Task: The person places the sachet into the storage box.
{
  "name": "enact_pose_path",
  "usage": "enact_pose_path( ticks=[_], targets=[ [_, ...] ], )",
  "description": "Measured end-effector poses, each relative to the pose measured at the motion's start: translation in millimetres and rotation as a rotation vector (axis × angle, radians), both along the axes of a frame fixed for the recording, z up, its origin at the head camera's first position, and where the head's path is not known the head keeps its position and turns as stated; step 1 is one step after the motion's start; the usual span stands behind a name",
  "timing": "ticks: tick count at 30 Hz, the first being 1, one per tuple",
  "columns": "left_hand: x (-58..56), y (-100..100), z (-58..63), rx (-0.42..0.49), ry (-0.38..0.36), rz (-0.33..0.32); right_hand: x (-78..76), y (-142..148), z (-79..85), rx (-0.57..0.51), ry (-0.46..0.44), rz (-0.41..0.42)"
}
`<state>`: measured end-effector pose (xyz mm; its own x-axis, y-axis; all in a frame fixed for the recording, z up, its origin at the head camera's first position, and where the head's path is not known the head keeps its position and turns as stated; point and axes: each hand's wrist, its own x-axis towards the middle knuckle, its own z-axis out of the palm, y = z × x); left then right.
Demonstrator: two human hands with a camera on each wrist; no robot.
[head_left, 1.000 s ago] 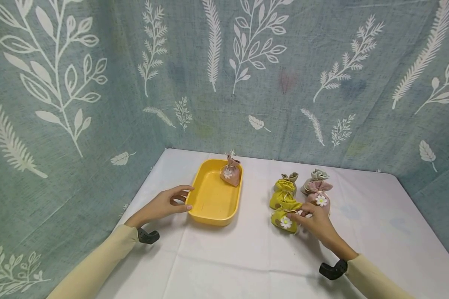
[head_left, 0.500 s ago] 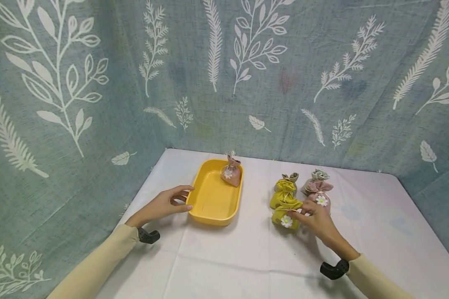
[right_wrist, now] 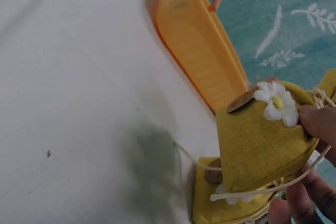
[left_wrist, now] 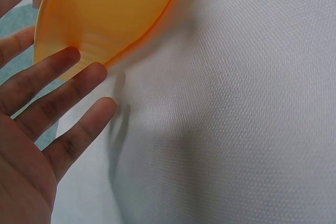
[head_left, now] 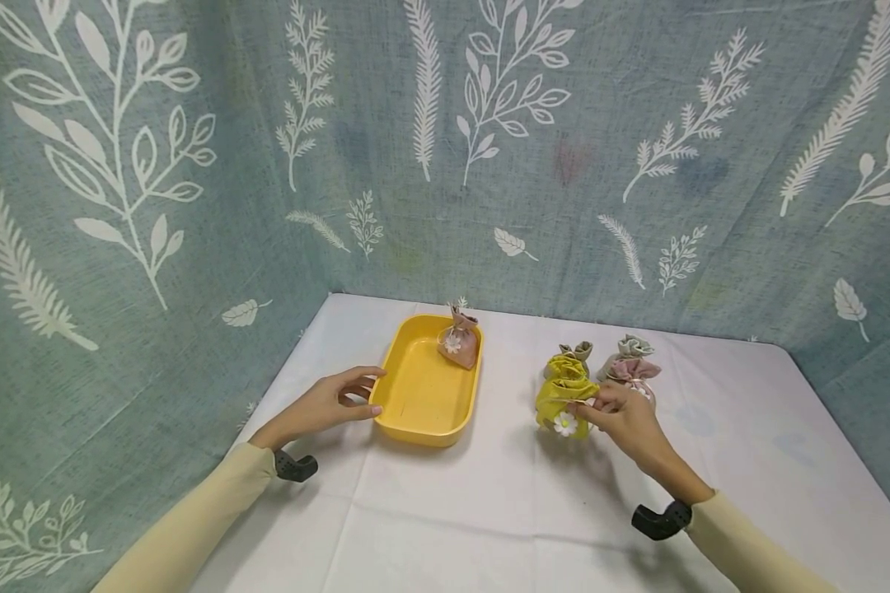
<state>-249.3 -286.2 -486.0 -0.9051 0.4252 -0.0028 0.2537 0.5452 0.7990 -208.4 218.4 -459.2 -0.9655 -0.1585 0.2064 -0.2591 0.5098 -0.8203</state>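
My right hand (head_left: 633, 422) pinches a mustard-yellow drawstring pouch (right_wrist: 265, 145) by its gathered neck. The pouch hangs above the table, a white flower and a brown round tag on its front. Behind and below it is a second yellow pouch (right_wrist: 205, 203), partly hidden. My left hand (head_left: 341, 398) is at the left side of a yellow tray (head_left: 423, 403), fingers fairly straight and spread against its outer wall (left_wrist: 121, 3). A dusty-pink pouch (head_left: 460, 346) with a white flower leans in the tray's far right corner.
Beyond my right hand stand another pink pouch (head_left: 633, 371), a grey-green pouch (head_left: 633, 346) and an olive-brown pouch (head_left: 578, 352). A white cloth (head_left: 445, 519) covers the table. A leaf-patterned blue-green curtain (head_left: 445, 214) closes off the back and sides.
My right hand has raised the front yellow pouch off the table and slightly away from me, so it now overlaps the yellow pouch behind. My left hand and the tray stay put.
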Motion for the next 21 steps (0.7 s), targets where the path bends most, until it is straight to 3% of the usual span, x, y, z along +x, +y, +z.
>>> enact_pose_path(
  ticks=[12, 21],
  targets=[
    [0.8, 0.4, 1.0, -0.005, 0.001, -0.008, -9.4, -12.3, 18.2, 0.045, 0.030, -0.011],
    [-0.7, 0.4, -1.1, 0.002, -0.001, -0.011, -20.0, -23.8, 26.6, -0.009, 0.035, 0.057]
  ],
)
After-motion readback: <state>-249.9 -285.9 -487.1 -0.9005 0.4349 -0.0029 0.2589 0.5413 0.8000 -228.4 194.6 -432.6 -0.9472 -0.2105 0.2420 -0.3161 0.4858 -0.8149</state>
